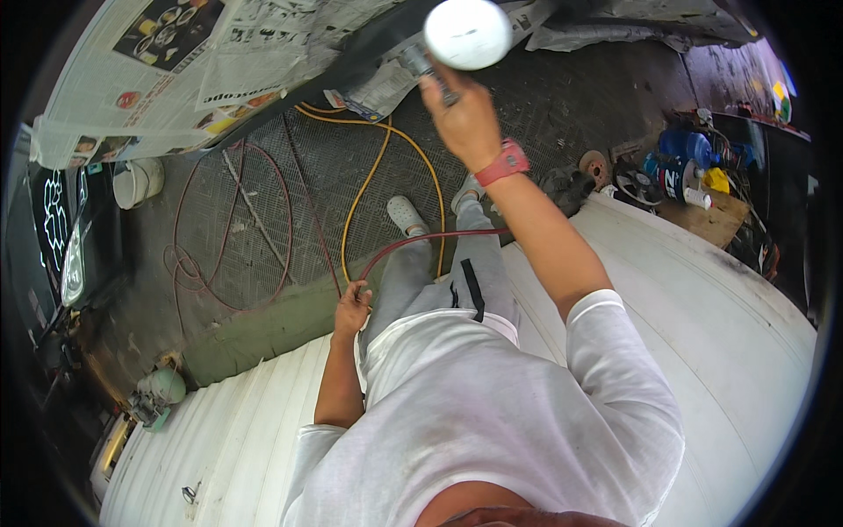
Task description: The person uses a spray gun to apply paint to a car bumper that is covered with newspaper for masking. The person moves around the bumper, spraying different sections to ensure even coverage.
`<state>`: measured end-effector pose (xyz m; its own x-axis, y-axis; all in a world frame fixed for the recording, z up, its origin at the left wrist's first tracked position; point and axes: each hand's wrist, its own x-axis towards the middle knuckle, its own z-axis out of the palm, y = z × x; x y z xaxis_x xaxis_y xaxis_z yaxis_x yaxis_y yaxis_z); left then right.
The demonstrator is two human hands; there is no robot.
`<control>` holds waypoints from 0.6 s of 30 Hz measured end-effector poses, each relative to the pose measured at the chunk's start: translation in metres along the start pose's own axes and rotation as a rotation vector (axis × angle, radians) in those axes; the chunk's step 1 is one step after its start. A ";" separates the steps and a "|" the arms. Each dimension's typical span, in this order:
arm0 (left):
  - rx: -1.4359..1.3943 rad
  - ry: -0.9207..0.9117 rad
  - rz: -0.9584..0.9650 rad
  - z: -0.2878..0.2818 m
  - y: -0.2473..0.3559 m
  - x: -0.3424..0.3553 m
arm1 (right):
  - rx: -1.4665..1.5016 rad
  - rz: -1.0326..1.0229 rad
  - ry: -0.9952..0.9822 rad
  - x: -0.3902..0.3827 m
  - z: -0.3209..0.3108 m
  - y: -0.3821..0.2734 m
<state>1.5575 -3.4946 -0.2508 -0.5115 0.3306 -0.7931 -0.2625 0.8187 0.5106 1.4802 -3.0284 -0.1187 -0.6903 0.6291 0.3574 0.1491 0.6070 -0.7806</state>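
My right hand, below a red wristwatch, grips a metal spray gun topped by a white round cup. The gun is raised beside newspaper-masked dark panels along the upper edge; whether it touches them I cannot tell. My left hand, near my left thigh, is closed around a red hose, which runs across my legs to the right and passes behind my right forearm.
Red and yellow hoses lie looped on the dark floor around my shoes. A white bucket stands left, a green compressor lower left. Blue containers and clutter lie right. A white ribbed surface is behind me.
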 end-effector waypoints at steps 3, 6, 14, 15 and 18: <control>0.075 0.076 0.100 0.007 -0.027 -0.001 | -0.038 -0.015 -0.131 -0.026 0.055 0.006; 0.086 0.080 0.101 0.011 -0.043 -0.002 | -0.053 0.050 -0.295 -0.057 0.098 0.022; 0.201 0.020 -0.030 0.007 -0.060 -0.003 | -0.092 0.169 -0.191 -0.089 0.096 0.069; 0.203 0.021 -0.016 0.006 -0.061 -0.003 | -0.083 0.161 -0.090 -0.092 0.088 0.078; 0.232 0.026 -0.005 -0.004 -0.038 0.006 | -0.169 0.084 0.203 -0.088 0.063 0.101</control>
<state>1.5616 -3.5257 -0.2739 -0.5324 0.3163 -0.7851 -0.0718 0.9073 0.4142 1.5117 -3.0526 -0.2616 -0.5169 0.7547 0.4041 0.3278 0.6105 -0.7210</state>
